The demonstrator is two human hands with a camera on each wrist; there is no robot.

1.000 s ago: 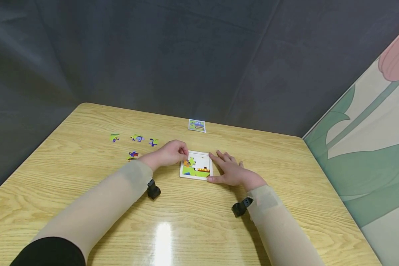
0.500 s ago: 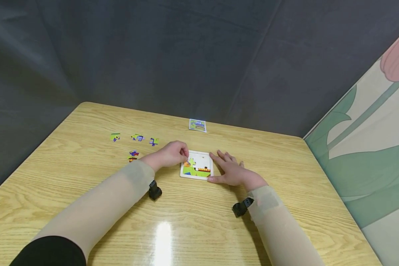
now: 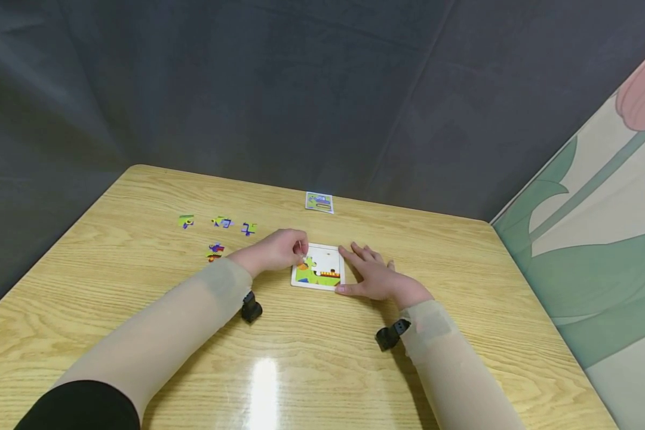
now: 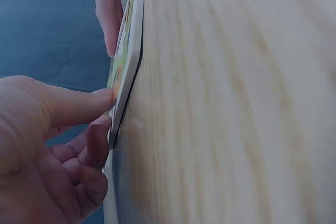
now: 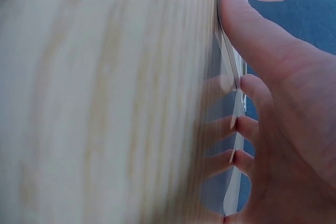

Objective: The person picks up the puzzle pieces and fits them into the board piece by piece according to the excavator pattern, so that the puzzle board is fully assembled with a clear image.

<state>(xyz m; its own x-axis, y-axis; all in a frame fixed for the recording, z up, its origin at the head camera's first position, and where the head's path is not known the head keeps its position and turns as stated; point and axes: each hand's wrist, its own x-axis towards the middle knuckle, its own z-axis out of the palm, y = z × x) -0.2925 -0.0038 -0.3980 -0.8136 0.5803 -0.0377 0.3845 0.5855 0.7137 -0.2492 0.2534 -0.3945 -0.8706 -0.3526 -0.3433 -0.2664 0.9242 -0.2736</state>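
Observation:
A white-framed jigsaw puzzle board (image 3: 328,258) lies on the table with joined green pieces along its near side and bare white area toward the back. At its left edge my left hand (image 3: 278,249) has curled fingers, pinching a small green-and-orange puzzle piece (image 3: 303,266) with thumb and index finger. In the left wrist view the thumb (image 4: 86,103) presses at the board's edge; the piece is mostly hidden there. My right hand (image 3: 373,276) rests with spread fingers at the board's right side, its thumb on the near right corner.
Several loose puzzle pieces lie to the left, among them a green one (image 3: 186,221), a blue-and-green one (image 3: 249,229) and a red-and-blue one (image 3: 216,247). A small picture card (image 3: 319,202) lies near the table's (image 3: 322,352) back edge. A dark curtain (image 3: 279,95) hangs behind.
My left hand has shifted very slightly to the right over the board's left edge, fingers still curled. The right hand, the board and the loose pieces stay where they were.

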